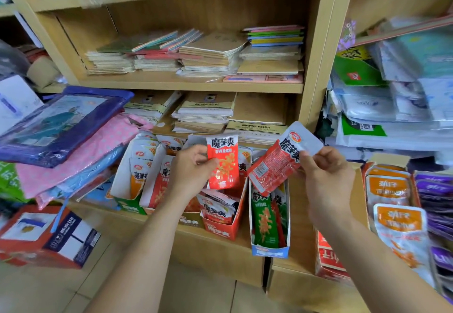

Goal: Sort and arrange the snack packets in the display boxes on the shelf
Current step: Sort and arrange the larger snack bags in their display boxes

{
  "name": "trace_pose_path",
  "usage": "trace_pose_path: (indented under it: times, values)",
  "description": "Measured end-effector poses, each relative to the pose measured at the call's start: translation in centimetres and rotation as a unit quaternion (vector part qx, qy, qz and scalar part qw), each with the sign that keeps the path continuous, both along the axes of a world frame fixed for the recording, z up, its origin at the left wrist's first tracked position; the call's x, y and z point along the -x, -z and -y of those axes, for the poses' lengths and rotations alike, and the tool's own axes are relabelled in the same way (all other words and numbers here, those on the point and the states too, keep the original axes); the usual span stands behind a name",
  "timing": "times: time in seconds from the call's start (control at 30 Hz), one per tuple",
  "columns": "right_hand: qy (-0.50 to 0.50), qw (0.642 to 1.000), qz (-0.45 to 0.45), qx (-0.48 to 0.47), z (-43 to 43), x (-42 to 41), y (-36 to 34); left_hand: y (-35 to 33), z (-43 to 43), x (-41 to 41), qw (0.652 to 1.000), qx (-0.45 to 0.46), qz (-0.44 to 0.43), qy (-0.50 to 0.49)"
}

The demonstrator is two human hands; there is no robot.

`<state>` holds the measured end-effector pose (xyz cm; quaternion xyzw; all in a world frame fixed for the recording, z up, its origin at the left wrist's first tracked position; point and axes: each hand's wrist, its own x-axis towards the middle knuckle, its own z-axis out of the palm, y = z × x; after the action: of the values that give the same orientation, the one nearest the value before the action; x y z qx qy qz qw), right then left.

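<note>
My left hand grips a red snack packet upright, its front facing me, above the red display box. My right hand pinches the top corner of a second red packet, which hangs tilted over the blue-and-white display box. That box holds green packets standing upright. The red box has a few red packets lying loose inside. To the left, a green-based display box holds orange and red packets.
Wooden shelves above carry stacks of notebooks. An open carton at right holds orange-labelled packets, with purple ones beside it. Plastic-wrapped bags pile at left; a red-and-blue carton sits on the floor.
</note>
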<state>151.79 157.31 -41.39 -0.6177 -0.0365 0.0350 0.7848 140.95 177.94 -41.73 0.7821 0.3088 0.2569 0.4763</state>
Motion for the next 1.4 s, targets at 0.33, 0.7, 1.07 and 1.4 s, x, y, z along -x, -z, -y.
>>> trace_pose_path:
  times: [0.33, 0.7, 1.07, 1.4]
  values:
    - [-0.055, 0.997, -0.027, -0.038, 0.6, -0.5, -0.6, -0.2, 1.1, 1.2, 0.999, -0.051, 0.016, -0.005]
    - [-0.064, 0.994, 0.087, 0.014, -1.3, 0.9, -0.2, -1.6, 2.6, 6.0, 0.953, -0.18, -0.14, 0.197]
    - [-0.219, 0.897, 0.296, 0.244, -3.9, 4.0, 1.6, -0.3, 1.5, 7.2, 0.97, -0.154, -0.097, 0.162]
    - [-0.34, 0.855, 0.302, 0.251, -1.9, 3.5, 1.4, 0.3, 1.3, 8.2, 0.974, -0.104, -0.059, 0.19]
